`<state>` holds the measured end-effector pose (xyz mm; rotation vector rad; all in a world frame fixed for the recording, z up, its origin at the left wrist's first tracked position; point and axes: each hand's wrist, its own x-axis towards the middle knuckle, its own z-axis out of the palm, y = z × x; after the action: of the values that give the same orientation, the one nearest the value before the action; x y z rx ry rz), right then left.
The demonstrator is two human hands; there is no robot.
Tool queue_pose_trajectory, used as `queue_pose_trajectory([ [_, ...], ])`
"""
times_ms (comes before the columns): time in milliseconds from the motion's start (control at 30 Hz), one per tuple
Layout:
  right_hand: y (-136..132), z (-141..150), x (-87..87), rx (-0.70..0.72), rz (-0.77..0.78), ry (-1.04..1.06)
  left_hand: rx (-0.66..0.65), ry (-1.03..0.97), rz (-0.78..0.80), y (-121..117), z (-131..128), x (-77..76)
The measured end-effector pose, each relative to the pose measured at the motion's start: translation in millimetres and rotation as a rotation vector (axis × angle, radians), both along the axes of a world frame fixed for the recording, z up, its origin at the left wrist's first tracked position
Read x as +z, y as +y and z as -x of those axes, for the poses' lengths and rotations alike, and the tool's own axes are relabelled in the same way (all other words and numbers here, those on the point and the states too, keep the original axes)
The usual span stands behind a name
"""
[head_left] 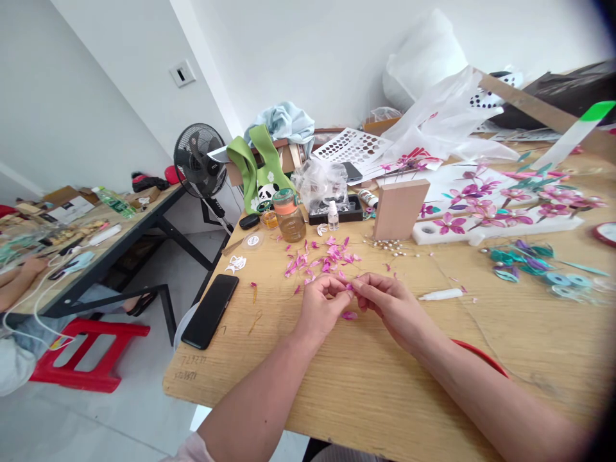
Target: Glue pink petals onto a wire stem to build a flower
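Note:
My left hand [321, 305] and my right hand [387, 300] meet over the wooden table [385, 378], fingertips pinched together on a small pink petal [350, 288]. Another pink petal [349, 315] lies on the table just below my hands. A scatter of several pink petals [321, 258] is spread just beyond my fingers. A small pile of pearl beads [392, 246] lies farther back, in front of a wooden block [399, 208].
A black phone [210, 310] lies at the left edge, a white glue tube [440, 294] to the right. A jar with an orange band [289, 215], a small dropper bottle [332, 215], finished pink flowers on white foam [495, 221] and teal pieces [524, 260] stand behind. Another person's arm [17, 277] rests on the left table.

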<state>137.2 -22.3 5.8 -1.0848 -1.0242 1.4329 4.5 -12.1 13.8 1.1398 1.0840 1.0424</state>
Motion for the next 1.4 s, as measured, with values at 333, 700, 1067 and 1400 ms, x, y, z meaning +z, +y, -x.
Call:
queue_pose_trajectory([
  [333, 0.4, -0.4, -1.0, 0.01, 0.011, 0.01, 0.007, 0.002, -0.019, 1.1, -0.7, -0.8],
  [700, 0.7, 0.2, -0.8, -0.014, 0.056, 0.022, 0.011, 0.021, -0.056, 1.3, 0.6, -3.1],
  [1067, 1.1, 0.6, -4.2, -0.019, 0.08, 0.066, 0.038, 0.024, -0.084, 2.5, -0.8, -6.7],
  [1400, 1.3, -0.1, -5.4, -0.042, 0.069, 0.084, 0.041, 0.069, -0.064, 2.8, 0.0, -8.8],
])
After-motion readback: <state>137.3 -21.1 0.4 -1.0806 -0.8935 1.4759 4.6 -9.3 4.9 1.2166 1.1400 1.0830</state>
